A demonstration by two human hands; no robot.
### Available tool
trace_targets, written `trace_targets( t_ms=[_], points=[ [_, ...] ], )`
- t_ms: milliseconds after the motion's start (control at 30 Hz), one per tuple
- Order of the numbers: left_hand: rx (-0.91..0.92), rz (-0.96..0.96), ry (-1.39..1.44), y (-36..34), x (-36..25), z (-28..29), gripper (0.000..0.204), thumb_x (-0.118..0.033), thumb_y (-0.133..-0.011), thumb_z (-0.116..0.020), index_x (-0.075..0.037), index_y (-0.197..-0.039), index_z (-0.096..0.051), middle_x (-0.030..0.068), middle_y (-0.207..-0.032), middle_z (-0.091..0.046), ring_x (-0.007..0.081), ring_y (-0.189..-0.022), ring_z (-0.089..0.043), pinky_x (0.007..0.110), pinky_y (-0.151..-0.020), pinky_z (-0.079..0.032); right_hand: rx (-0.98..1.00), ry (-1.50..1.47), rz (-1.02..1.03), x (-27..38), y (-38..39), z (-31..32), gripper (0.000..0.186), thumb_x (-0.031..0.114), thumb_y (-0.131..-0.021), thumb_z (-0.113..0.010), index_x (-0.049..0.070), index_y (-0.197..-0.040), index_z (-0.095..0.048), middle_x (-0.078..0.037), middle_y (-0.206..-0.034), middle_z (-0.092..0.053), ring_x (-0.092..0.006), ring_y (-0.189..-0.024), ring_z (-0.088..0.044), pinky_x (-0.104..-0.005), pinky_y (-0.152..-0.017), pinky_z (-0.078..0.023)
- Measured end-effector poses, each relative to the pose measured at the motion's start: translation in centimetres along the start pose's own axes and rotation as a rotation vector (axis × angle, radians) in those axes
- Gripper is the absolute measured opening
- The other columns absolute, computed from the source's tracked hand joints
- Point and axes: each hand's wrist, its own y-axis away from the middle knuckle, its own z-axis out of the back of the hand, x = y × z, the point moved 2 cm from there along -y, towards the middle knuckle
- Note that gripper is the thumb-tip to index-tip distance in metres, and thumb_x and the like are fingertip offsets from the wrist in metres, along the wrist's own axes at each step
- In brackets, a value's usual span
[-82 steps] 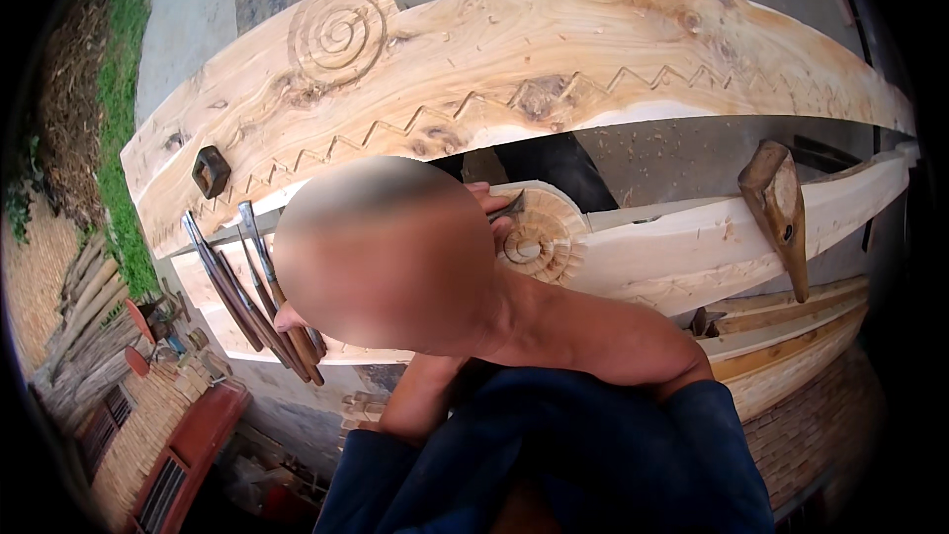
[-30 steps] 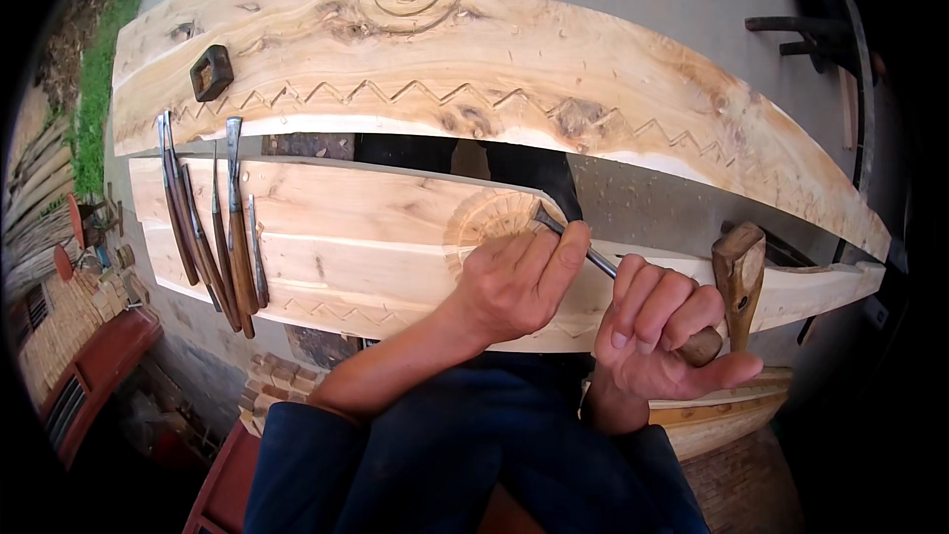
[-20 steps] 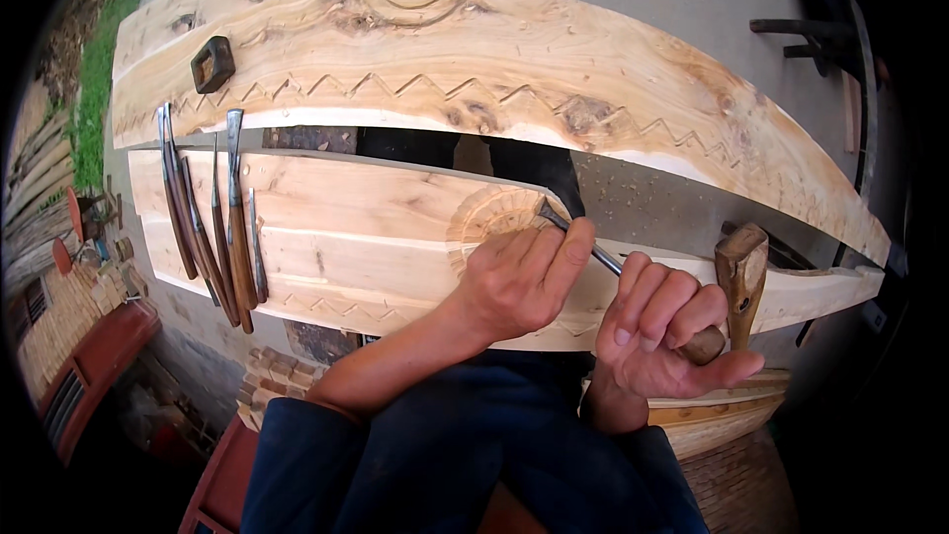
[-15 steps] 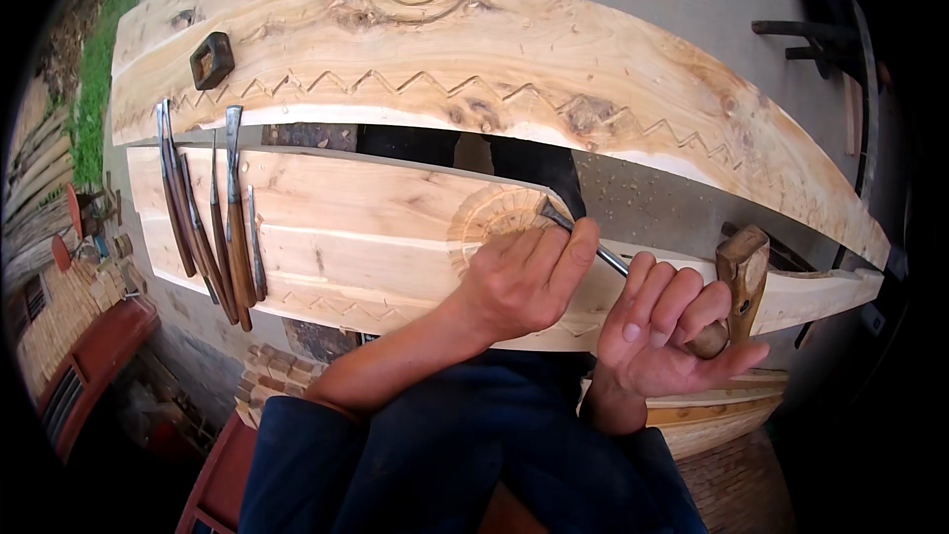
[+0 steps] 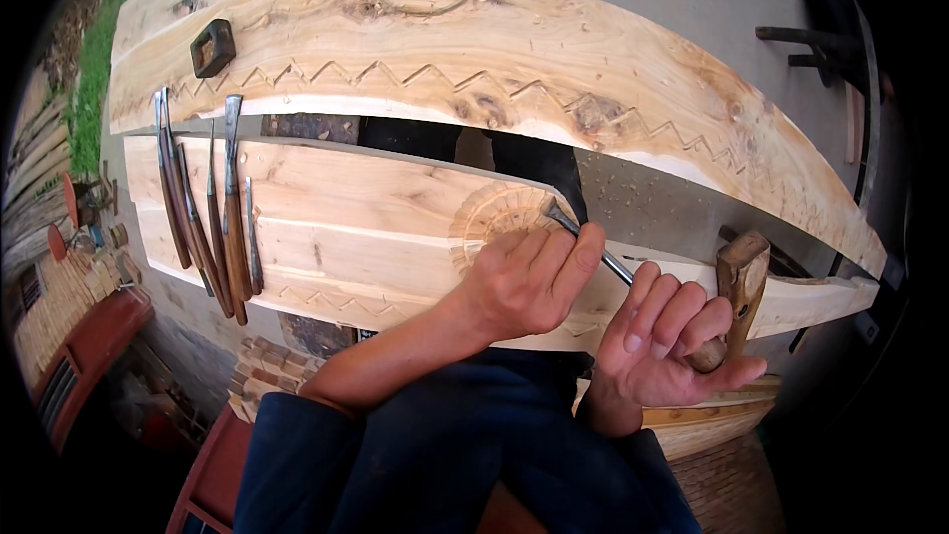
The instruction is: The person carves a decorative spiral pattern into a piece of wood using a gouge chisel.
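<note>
Outdoors, on the near plank (image 5: 326, 227), we find the rosette (image 5: 499, 227) part-carved; left hand (image 5: 529, 282) steadies the chisel (image 5: 593, 249), right hand (image 5: 667, 341) wraps its handle; the far plank (image 5: 554, 49) looks finished.

spare chisels (image 5: 213, 213) in a row, wooden mallet (image 5: 741, 272), far plank (image 5: 554, 69) — spiral, zigzag carving

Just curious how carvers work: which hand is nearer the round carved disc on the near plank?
Left. The left hand rests right against the disc, guiding the chisel blade. The right hand sits farther right, around the handle, clear of the disc.
</note>
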Motion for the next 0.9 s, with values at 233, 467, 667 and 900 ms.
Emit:
trace_targets(
  t_ms=[233,467,667,900],
  points=[
    [-0.003,0.031,0.011,0.3,0.1,-0.1,0.038,0.001,-0.083,-0.074,0.005,-0.121,-0.077,0.0037,-0.074,-0.055,0.0146,-0.059,-0.058,0.03,-0.051,-0.045,0.046,0.025,-0.008,-0.2,-0.4,0.0,0.079,0.085,-0.111,-0.018,0.015,-0.081,-0.042,-0.005,-0.071,-0.052,-0.0207,-0.056,-0.055,-0.0351,-0.069,-0.04],
    [-0.009,0.041,0.002,0.2,0.1,-0.3,0.037,0.001,-0.084,-0.076,0.005,-0.121,-0.077,0.0035,-0.074,-0.056,0.0148,-0.059,-0.059,0.03,-0.052,-0.046,0.033,0.039,-0.006,-0.3,-0.6,-0.3,0.079,0.084,-0.111,-0.018,0.015,-0.081,-0.041,-0.006,-0.07,-0.052,-0.021,-0.055,-0.053,-0.0356,-0.068,-0.04],
    [-0.015,0.069,-0.029,0.0,-0.1,-0.4,0.033,0.0,-0.087,-0.077,0.004,-0.119,-0.077,0.0031,-0.074,-0.057,0.0145,-0.058,-0.059,0.03,-0.052,-0.047,0.011,0.043,0.033,-1.0,-0.7,-0.4,0.077,0.081,-0.113,-0.019,0.014,-0.081,-0.042,-0.007,-0.068,-0.052,-0.0208,-0.052,-0.048,-0.0362,-0.066,-0.039],
    [-0.004,0.107,-0.025,-0.3,-0.1,-0.5,0.032,0.001,-0.089,-0.078,0.004,-0.121,-0.078,0.0023,-0.073,-0.056,0.014,-0.058,-0.058,0.03,-0.05,-0.046,-0.002,0.013,0.002,-0.8,-3.1,-0.7,0.078,0.081,-0.113,-0.024,0.013,-0.078,-0.042,-0.007,-0.065,-0.052,-0.0199,-0.048,-0.043,-0.0358,-0.059,-0.036]
  ],
)
